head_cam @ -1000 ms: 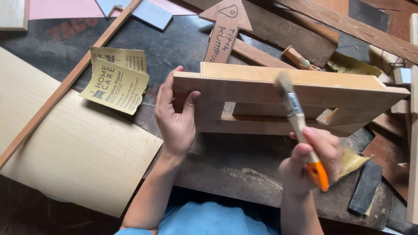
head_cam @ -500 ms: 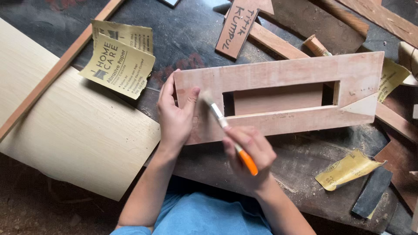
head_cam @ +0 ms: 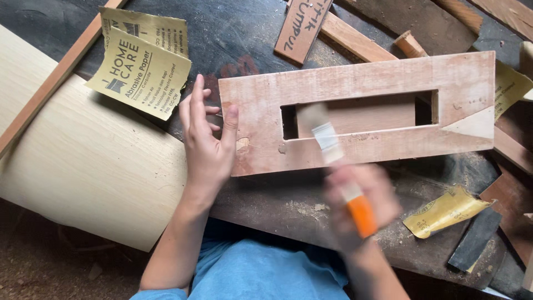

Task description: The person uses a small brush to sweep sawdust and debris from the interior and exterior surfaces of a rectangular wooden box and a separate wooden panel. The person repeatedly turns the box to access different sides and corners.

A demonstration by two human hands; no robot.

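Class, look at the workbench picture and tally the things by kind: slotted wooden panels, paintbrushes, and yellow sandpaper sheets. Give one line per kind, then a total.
Slotted wooden panel: 1
Paintbrush: 1, in the right hand
Yellow sandpaper sheets: 4 (two at upper left, one crumpled at lower right, one at the right edge)
Total: 6

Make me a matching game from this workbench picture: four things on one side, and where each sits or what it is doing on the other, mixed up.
Things:
1. left hand
2. paintbrush
3. printed sandpaper sheets
4. pale veneer sheet

Places or states:
A. lying flat at the far left of the bench
B. blurred, held in the right hand
C. pressed against the end of the slotted wooden board
D. beyond the left hand, yellow

Pairs: 1-C, 2-B, 3-D, 4-A
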